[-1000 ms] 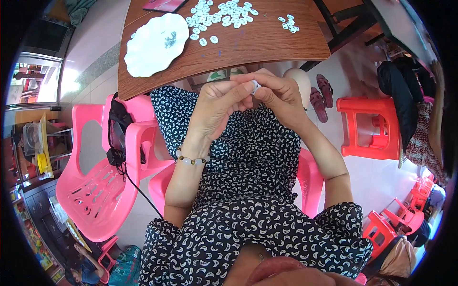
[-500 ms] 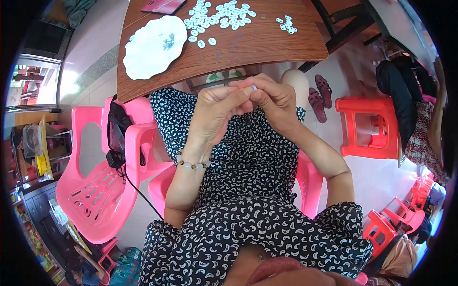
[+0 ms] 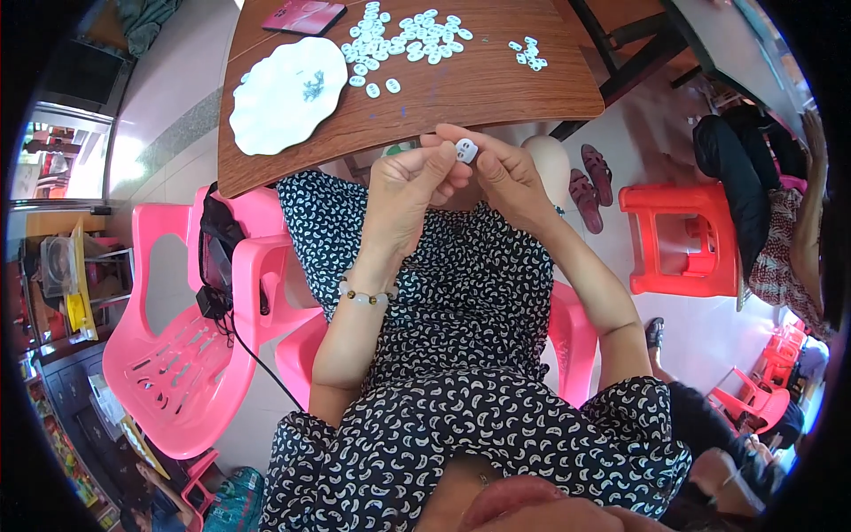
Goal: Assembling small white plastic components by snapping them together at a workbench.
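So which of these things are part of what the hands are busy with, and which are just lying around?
In use: left hand, right hand, small white piece pinched between them, pile of white pieces on the table.

Lying about: white plate, red stool, sandals, pink chair.

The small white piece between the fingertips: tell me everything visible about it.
The small white piece is rounded, looks like plastic, and shows two dark holes on its face. The left hand and right hand pinch it together at the fingertips, raised above the lap just short of the wooden table edge. Finer detail is too small to tell.

White piece (image 3: pixel 466 150), brown table (image 3: pixel 496 89), pink chairs (image 3: pixel 177 372), seemingly blue-sprigged plate (image 3: pixel 288 93)
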### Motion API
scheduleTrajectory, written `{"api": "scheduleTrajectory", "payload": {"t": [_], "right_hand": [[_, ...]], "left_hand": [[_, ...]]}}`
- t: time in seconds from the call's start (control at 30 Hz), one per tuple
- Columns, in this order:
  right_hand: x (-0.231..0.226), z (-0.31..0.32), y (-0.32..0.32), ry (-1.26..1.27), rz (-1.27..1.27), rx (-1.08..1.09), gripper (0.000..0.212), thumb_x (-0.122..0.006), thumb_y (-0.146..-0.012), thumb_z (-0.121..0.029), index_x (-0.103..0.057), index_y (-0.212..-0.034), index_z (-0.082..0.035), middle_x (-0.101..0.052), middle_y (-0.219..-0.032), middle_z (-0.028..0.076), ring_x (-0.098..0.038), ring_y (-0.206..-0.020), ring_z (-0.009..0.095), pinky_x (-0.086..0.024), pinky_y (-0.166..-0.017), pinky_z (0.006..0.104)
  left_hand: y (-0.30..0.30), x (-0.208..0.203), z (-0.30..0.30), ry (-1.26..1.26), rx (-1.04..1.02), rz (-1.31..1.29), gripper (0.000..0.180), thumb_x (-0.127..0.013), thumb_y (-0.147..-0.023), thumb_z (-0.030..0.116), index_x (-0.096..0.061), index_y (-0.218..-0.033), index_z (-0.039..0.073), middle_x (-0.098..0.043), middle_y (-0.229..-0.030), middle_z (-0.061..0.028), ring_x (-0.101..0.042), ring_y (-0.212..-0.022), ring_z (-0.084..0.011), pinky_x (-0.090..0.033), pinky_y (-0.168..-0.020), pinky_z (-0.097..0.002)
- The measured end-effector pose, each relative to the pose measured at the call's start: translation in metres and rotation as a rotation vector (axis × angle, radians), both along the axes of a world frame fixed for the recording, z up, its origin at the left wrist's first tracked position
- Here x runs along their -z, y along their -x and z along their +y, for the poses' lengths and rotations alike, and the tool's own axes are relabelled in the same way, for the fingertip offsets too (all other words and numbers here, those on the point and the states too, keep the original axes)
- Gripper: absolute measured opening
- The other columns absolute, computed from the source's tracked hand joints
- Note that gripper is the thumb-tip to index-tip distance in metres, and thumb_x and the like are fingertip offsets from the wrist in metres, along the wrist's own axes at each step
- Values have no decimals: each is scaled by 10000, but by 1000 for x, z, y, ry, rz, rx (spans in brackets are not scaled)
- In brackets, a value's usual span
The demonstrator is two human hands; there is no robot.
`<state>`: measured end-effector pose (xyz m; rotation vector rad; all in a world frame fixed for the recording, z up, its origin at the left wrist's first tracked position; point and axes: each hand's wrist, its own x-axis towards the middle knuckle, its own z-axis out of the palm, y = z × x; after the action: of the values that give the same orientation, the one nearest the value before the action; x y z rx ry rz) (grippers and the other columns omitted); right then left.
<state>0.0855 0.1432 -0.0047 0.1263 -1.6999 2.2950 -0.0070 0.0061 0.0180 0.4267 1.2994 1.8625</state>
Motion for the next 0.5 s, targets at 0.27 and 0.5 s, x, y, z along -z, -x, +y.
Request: {"api": "scheduleTrajectory", "payload": {"t": [0.27, 0.5], "right_hand": [[12, 0, 3, -13, -19, 4, 503, -454, -991, -354, -453, -1356, -7, -570, -1271, 117, -518, -1152, 148, -395, -997, 292], [12, -3, 4, 44, -56, -3, 454, -494, -984, -282, -468, -1342, -3, -575, -1263, 101, -529, -1128, 131, -412, -973, 278]], "left_hand": [[0, 3, -2, 34, -18, -11, 310, -644, -900, 302, -708, -861, 1, -679, -748, -45, -575, -634, -59, -420, -570, -173], [1, 6, -3, 17, -29, -41, 309, -648, -897, 304, -702, -850, 4, -667, -725, -32, -568, -624, -53, -410, -567, -167]]}}
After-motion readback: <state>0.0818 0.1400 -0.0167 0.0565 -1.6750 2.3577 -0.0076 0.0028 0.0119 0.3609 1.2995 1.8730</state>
